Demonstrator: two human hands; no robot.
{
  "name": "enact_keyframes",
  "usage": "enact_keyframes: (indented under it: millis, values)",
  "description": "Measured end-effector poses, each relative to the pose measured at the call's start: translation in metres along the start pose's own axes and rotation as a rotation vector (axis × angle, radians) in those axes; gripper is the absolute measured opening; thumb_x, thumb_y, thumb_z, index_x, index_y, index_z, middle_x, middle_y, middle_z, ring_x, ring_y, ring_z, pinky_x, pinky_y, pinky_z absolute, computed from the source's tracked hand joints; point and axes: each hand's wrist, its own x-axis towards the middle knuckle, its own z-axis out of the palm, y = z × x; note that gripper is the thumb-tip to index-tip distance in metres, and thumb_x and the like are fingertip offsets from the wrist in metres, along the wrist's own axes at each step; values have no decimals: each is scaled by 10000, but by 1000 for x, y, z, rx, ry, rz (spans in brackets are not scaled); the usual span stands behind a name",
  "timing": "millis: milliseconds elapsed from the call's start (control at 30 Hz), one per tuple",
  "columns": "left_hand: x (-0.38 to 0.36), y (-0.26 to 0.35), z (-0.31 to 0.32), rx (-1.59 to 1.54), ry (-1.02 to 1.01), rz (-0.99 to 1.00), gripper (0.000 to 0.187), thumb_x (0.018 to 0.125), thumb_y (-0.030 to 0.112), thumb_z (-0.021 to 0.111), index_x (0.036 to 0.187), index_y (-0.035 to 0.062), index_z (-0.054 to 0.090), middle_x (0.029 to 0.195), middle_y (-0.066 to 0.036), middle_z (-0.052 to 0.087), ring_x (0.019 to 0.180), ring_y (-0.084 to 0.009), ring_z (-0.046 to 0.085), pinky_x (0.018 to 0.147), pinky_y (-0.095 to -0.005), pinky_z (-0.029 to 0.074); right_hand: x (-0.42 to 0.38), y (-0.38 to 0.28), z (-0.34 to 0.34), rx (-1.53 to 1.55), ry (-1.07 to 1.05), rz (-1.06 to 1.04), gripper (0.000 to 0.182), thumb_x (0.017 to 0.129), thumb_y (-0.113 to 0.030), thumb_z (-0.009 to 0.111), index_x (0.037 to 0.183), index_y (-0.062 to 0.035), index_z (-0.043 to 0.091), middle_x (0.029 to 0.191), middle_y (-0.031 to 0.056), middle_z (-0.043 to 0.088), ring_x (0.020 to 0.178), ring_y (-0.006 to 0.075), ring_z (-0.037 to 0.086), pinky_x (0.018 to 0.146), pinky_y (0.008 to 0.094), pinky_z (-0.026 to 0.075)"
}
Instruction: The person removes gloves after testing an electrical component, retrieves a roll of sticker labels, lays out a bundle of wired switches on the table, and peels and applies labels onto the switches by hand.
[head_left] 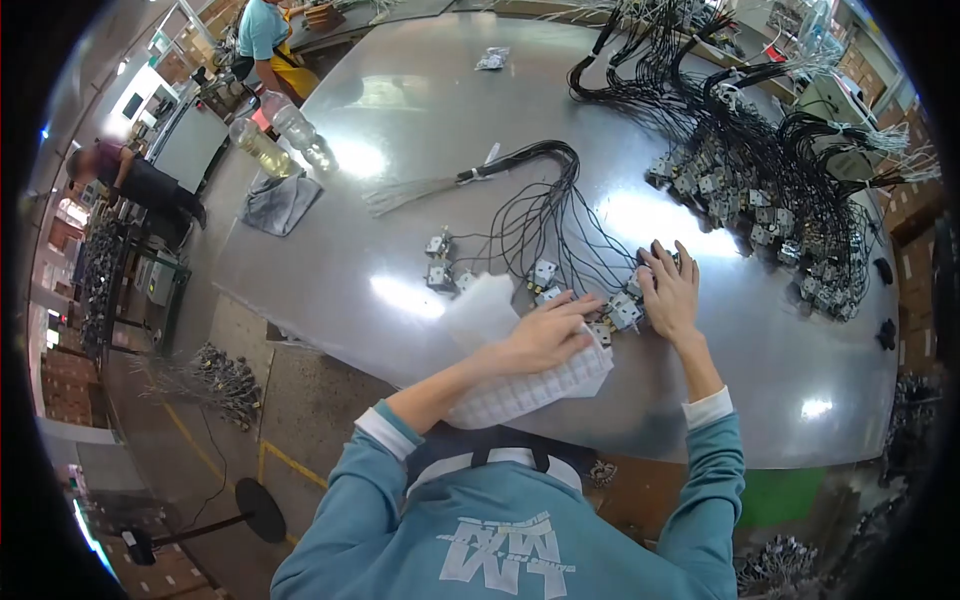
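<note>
White sheets marked with small rows, apparently labels [535, 392], lie at the table's near edge. Across their upper part rests my left hand [548, 335], its fingers stretched out toward several small metal-cased parts [625, 312] on black wires. My right hand [670, 290] is at the right end of that row, fingers apart and touching the parts or their wires; what lies under its fingertips is partly hidden. The wires gather into a bundle [560, 150] that bends left to pale, stripped-looking ends. More such parts [438, 272] lie to the left of the sheets.
A large heap of similar wired parts [750, 200] covers the table's right side. Two plastic bottles [290, 130] and a grey cloth [282, 203] are at the left edge. A small packet [492, 58] lies far back. Two people stand beyond the table at left.
</note>
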Motion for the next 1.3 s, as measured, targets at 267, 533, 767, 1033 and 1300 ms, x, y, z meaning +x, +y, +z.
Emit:
enact_keyframes:
  millis: [267,533,767,1033,1300]
  values:
    - [-62,-21,-83,-59,-198,-19,283,1055,261,630,1184,25,718,1646,-95,485,1574,-354,345,1308,-506,225,-42,-108,-1,-23,-10,136,527,1068,-410,501,1526,-157,563,1588,73,539,1552,382,293,1266,632,156]
    - [-167,-11,-153,-448,152,-457,260,1064,258,675,1116,6,708,1245,-107,758,1273,-206,650,1080,-363,499,-83,-199,-64,349,-254,-69,709,1037,-369,587,1653,-107,354,1653,171,401,1556,477,242,1231,700,166]
    - [-193,72,-110,-489,570,-599,320,1029,329,755,1064,19,683,928,9,691,839,-46,597,726,-237,486,-78,-227,-66,1115,-267,-157,726,988,-219,694,1614,-26,382,1577,204,489,1421,366,518,1166,478,437]
    - [-198,80,-59,-431,656,-483,216,1009,190,760,1096,3,699,933,-76,748,859,-118,691,754,-299,546,-98,-233,-55,1630,-587,371,573,1163,-411,415,1510,42,477,1285,147,702,1148,214,681,963,372,570]
    - [-201,91,-36,-395,700,-439,229,1018,213,766,1085,4,700,979,-55,756,852,-74,657,724,-248,532,-112,-246,-50,1554,-496,482,254,1061,-175,689,1223,20,687,1088,39,731,975,94,663,873,266,539]
